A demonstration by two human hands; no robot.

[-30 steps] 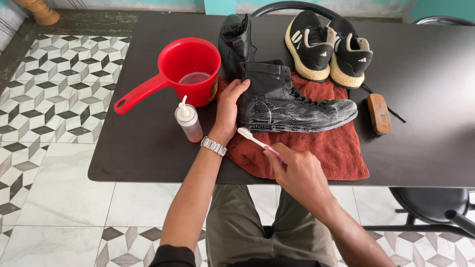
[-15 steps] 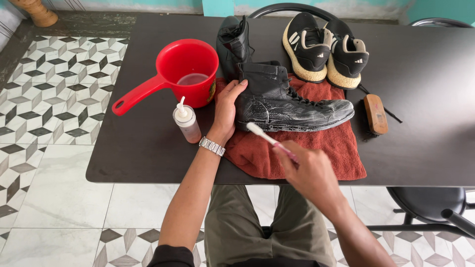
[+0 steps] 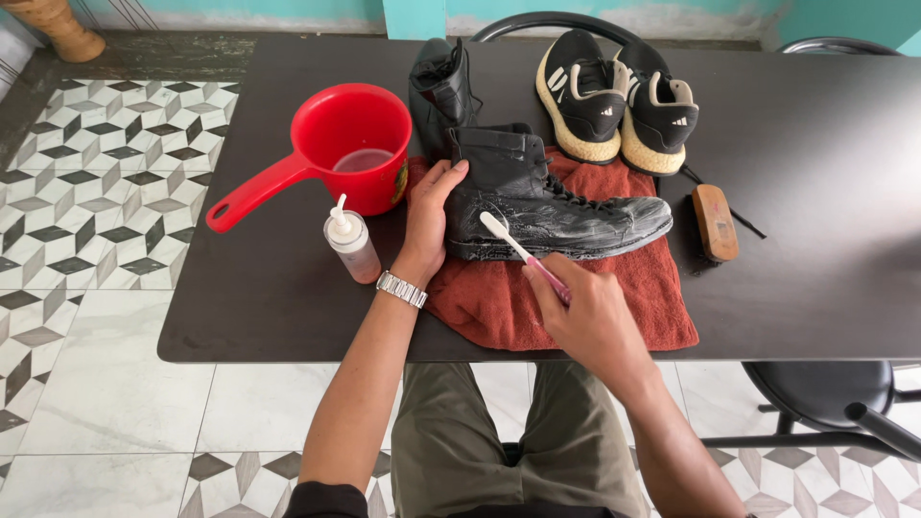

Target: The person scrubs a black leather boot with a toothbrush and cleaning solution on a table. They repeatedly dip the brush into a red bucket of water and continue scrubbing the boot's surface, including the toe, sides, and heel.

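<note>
A black high-top boot (image 3: 547, 197) lies on its side on a rust-red towel (image 3: 499, 297), its sole and lower side covered in white foam. My left hand (image 3: 430, 216), with a metal watch at the wrist, grips the boot's heel and ankle. My right hand (image 3: 580, 317) holds a pink-handled toothbrush (image 3: 518, 251), whose white bristle head touches the foamy side of the boot near the heel.
A red scoop with water (image 3: 350, 149) and a small squeeze bottle (image 3: 351, 245) stand left of the boot on the dark table (image 3: 815, 144). A second black boot (image 3: 439, 86), black sneakers (image 3: 614, 101) and a wooden brush (image 3: 716, 223) lie behind and right. A chair (image 3: 825, 393) is at lower right.
My right hand has carried the toothbrush forward and a little right, bringing its head against the foamy side of the boot. My left hand keeps its hold on the heel.
</note>
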